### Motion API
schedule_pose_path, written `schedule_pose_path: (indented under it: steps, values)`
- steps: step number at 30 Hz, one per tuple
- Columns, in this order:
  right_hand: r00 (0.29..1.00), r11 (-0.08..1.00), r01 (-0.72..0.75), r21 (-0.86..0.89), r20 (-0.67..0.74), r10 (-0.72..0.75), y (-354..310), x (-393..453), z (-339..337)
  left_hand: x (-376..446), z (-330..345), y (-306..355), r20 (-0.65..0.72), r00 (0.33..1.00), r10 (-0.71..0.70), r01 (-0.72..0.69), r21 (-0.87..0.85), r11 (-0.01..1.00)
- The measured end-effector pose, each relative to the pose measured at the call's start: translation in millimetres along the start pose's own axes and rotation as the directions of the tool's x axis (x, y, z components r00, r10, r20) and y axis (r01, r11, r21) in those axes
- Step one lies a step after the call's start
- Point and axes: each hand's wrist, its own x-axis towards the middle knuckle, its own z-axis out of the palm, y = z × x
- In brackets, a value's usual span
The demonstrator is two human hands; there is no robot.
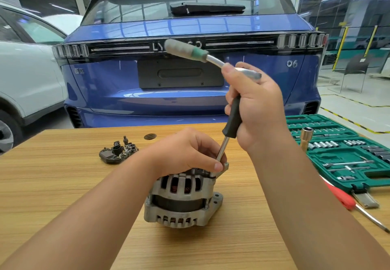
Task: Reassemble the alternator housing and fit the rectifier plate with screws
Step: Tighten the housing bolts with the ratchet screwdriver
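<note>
The alternator [182, 200] stands on the wooden surface [63, 174] in the middle foreground, its slotted aluminium housing upright and copper windings showing through the vents. The left hand [187, 151] rests on top of it, fingers curled, thumb and fingertips pinching the lower metal shaft of an extension bar [231, 126] just above a housing bolt at the right edge. The right hand [257, 105] grips the black sleeve of that bar and the head of a ratchet [190, 51], whose grey and green handle points up and left. The rectifier plate [118, 150] lies apart on the surface, to the left behind the alternator. A green socket set case [337, 151] sits open to the right, with a red-handled screwdriver [354, 204] beside its near edge. A blue car [190, 92] stands behind the surface.
</note>
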Motion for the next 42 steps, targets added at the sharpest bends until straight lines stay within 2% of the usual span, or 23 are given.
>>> schedule_pose_path:
  steps: [2, 4, 5, 7, 9, 12, 14, 15, 16, 18, 19, 21, 23, 26, 28, 34, 37, 38, 40, 42]
  values:
    - [0.976, 0.969, -0.199, 0.147, 0.121, 0.182, -7, 0, -2, 0, 0, -1, -0.005, 1.000, 0.000, 0.000, -0.011, 1.000]
    - [0.885, 0.862, -0.429, 0.271, 0.317, 0.341, -14, 0, -4, 0, -1, -2, -0.019, 1.000, 0.003, -0.003, -0.038, 0.999]
    - [0.848, 0.820, -0.490, 0.294, 0.376, 0.372, -15, 0, -5, -1, -1, -3, -0.021, 1.000, 0.005, -0.005, -0.042, 0.999]
    - [0.818, 0.777, -0.539, 0.325, 0.424, 0.389, -15, 0, -5, -1, -2, -3, -0.019, 1.000, 0.009, -0.010, -0.038, 0.999]
    - [0.823, 0.765, -0.545, 0.345, 0.396, 0.408, -16, -1, -4, -1, -2, -3, -0.016, 1.000, 0.008, -0.009, -0.037, 0.999]
    - [0.878, 0.794, -0.478, 0.375, 0.233, 0.418, -15, -2, -1, 0, -1, -4, -0.015, 1.000, 0.005, -0.005, -0.041, 0.999]
    - [0.945, 0.864, -0.327, 0.382, 0.111, 0.308, -8, -5, 5, 0, -1, -4, -0.022, 1.000, 0.005, -0.006, -0.043, 0.999]
    - [0.982, 0.924, -0.183, 0.337, 0.026, 0.186, -3, -6, 8, 0, -1, -3, -0.025, 1.000, 0.005, -0.006, -0.040, 0.999]
    - [0.998, 0.977, -0.007, 0.213, -0.061, 0.020, 2, -9, 11, 0, -1, -3, -0.027, 1.000, 0.004, -0.004, -0.032, 0.999]
    - [0.951, 0.954, 0.281, -0.102, -0.102, -0.291, 8, -13, 15, 0, 0, -2, -0.034, 0.999, -0.003, 0.003, -0.002, 1.000]
    - [0.929, 0.925, 0.345, -0.160, -0.080, -0.360, 11, -13, 15, 0, 0, -1, -0.036, 0.999, -0.007, 0.008, 0.006, 1.000]
    - [0.953, 0.952, 0.297, -0.068, -0.033, -0.300, 13, -13, 15, -1, 0, 0, -0.041, 0.999, -0.013, 0.013, 0.015, 1.000]
    - [0.987, 0.981, 0.135, 0.141, 0.070, -0.146, 10, -13, 13, -1, 0, 0, -0.044, 0.999, -0.009, 0.010, 0.019, 1.000]
    - [0.965, 0.943, -0.033, 0.330, 0.256, -0.056, 8, -11, 7, -1, 0, -1, -0.047, 0.999, 0.006, -0.006, 0.000, 1.000]
    - [0.941, 0.923, -0.113, 0.368, 0.338, -0.020, 7, -9, 4, -1, -1, -2, -0.052, 0.999, 0.010, -0.011, -0.003, 1.000]
    - [0.929, 0.926, -0.214, 0.311, 0.358, 0.095, 11, -4, 3, 1, -1, -3, -0.061, 0.998, -0.001, 0.002, 0.010, 1.000]
    - [0.951, 0.929, -0.216, 0.302, 0.283, 0.129, 12, -2, 3, 1, -1, -2, -0.056, 0.998, -0.001, 0.001, 0.003, 1.000]
    - [0.971, 0.950, -0.168, 0.265, 0.209, 0.114, 12, -1, 2, 1, 0, -2, -0.050, 0.999, -0.001, 0.001, 0.003, 1.000]
    - [0.999, 0.999, 0.019, 0.041, 0.029, -0.020, 10, -2, 3, 0, 0, -1, -0.041, 0.999, -0.005, 0.005, 0.008, 1.000]
    - [0.977, 0.959, 0.181, -0.217, -0.073, -0.201, 11, -3, 3, 0, 0, 0, -0.034, 0.999, -0.011, 0.012, 0.015, 1.000]
